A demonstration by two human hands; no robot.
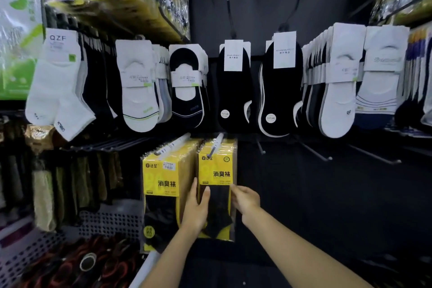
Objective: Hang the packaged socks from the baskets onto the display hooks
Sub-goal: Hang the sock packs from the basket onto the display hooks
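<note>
Two stacks of yellow sock packs hang on the lower display hooks. The right stack (218, 170) hangs from a hook (216, 142), the left stack (163, 184) from another hook (174, 144). My left hand (197, 208) grips the left edge of the right stack, thumb on the front pack and fingers behind. My right hand (245, 199) holds the stack's right edge with curled fingers. Both packs show black socks behind clear film.
Bare hooks (315, 152) stick out to the right of the yellow stacks. White and black socks (233, 86) hang in the row above. A grey perforated basket (109, 222) with dark goods stands at lower left, beside hanging brown socks.
</note>
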